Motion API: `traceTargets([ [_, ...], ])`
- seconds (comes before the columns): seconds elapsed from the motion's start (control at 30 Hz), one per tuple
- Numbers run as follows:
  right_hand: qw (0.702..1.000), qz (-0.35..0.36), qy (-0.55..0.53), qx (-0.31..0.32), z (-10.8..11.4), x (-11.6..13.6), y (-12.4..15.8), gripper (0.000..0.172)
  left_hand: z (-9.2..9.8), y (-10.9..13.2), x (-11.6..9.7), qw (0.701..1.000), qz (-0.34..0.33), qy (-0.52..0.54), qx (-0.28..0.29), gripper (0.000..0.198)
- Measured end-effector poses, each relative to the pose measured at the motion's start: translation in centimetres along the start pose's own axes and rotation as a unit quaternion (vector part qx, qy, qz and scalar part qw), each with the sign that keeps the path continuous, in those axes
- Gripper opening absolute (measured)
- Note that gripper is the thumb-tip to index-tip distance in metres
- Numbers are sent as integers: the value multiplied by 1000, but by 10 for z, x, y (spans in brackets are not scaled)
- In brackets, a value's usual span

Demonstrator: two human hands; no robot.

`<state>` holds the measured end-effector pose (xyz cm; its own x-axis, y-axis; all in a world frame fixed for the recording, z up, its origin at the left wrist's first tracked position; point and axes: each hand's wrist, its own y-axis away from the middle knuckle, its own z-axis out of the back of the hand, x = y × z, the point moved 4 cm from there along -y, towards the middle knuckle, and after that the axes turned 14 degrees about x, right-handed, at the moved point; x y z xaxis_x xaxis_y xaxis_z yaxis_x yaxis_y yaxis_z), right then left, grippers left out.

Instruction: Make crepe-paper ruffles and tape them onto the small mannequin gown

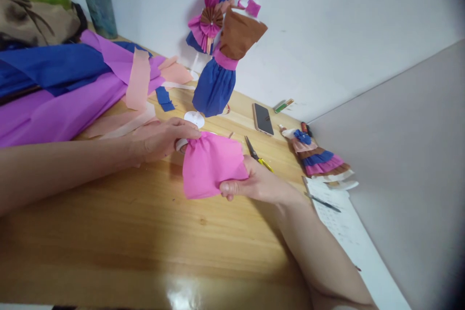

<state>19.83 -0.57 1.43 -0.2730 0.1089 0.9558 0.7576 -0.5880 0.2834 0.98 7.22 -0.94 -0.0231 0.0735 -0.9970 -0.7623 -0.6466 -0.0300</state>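
Between my two hands is a piece of pink crepe paper (212, 167), gathered at its upper left and flaring out below. My left hand (165, 138) pinches the gathered end between thumb and fingers. Beside those fingertips shows part of a small whitish roll, mostly hidden. My right hand (250, 181) grips the wide right edge, thumb in front. Just beyond stands a small paper dress (232, 38) with a brown top, pink waistband and blue skirt. Black scissors (257, 152) with yellow handles lie behind my right hand.
Blue and purple paper sheets (69, 72) and peach strips (138, 80) cover the left side. A phone (263, 118) lies near the wall. At right are a tiered paper dress (319, 155), written sheets (337, 223) and a pen (324, 202). Another decorated figure (209, 17) stands behind.
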Motion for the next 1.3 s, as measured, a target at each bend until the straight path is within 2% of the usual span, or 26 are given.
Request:
traceTargets([
  [0.4, 999, -39, -17, 18, -8, -10, -7, 41, -11, 3, -1, 996, 42, 54, 60, 42],
  [0.57, 998, -50, -43, 10, -9, -13, -7, 40, -12, 3, -9, 997, 21, 71, 37, 41],
  [0.73, 997, 9, -54, -59, 0, -9, -6, 37, -11, 0, -18, 995, -19, 102, 1, 42],
  [0.9, 992, 3, -72, -99, 8, -16, -9, 34, -5, -3, -18, 991, -34, 120, -44, 42],
  [1.13, 991, 36, -74, -105, 11, -13, -6, 34, 1, -6, -14, 988, -43, 128, -69, 43],
  [1.3, 978, 43, -165, -121, 6, -22, -17, 41, 0, -5, -12, 990, -50, 115, -57, 45],
])
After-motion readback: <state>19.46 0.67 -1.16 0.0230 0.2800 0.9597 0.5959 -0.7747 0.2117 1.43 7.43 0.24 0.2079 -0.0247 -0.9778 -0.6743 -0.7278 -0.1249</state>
